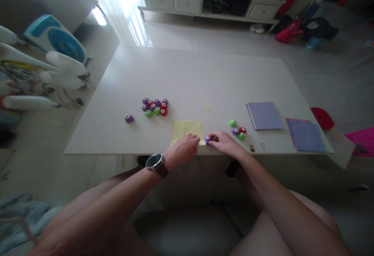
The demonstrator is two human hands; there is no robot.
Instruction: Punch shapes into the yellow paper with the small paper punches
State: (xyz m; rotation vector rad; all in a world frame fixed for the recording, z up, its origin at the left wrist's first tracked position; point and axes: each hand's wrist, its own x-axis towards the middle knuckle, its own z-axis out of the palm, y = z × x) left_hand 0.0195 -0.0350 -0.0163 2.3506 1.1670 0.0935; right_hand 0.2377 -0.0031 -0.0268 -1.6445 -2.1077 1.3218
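A small purple punch (207, 140) sits at the near edge of the table (187, 76), clamped onto the near right corner of a pale yellow sheet of paper (187, 130). The right hand (224, 143) is closed around the punch from the right, fingers and thumb pinching it. The left hand (183, 149), with a dark round watch (154, 161) on its wrist, rests curled on the near edge of the yellow sheet, its fingertips pressing the paper just beside the punch.

A scatter of tiny yellow paper bits (209, 108) lies on the table just beyond the sheet's far right corner. To the right of the hands, near the front edge, stands a small group of punches (238, 129): one green apart at the back, then purple, red and green touching. Farther right lie a stack of lilac paper (265, 115) and, by the near right corner, another stack of purple sheets (305, 135) with a red edge showing.

Left of the yellow sheet, toward the middle of the table, a tight cluster of punches (154, 106) in purple, red and green sits together, with a single purple punch (129, 118) apart on its left.
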